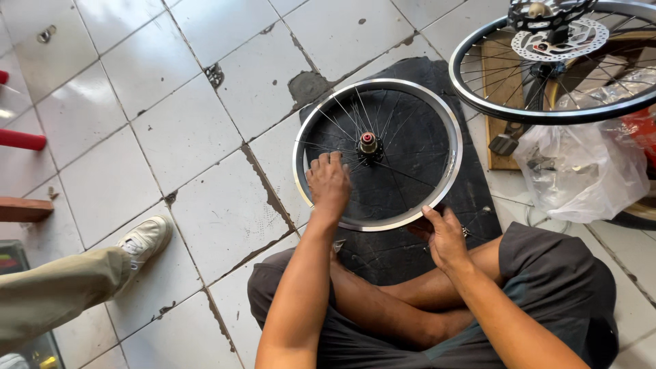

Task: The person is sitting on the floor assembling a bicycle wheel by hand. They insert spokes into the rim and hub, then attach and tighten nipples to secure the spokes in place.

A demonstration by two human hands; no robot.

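Note:
A small silver-rimmed bicycle wheel (pixel 447 133) lies flat on a black rubber mat (pixel 478 198) on the tiled floor in front of my crossed legs. Its hub (pixel 369 144) with a reddish cap stands at the centre. My left hand (pixel 329 183) rests on the spokes just left of the hub, fingers curled over them. My right hand (pixel 444 234) grips the near right edge of the rim, thumb on top.
A second wheel (pixel 478 102) with a disc rotor (pixel 560 37) hangs at the upper right over a wooden board (pixel 502 82) and a clear plastic bag (pixel 581 171). Another person's leg and white shoe (pixel 145 239) reach in from the left. A red bar (pixel 20 139) lies far left.

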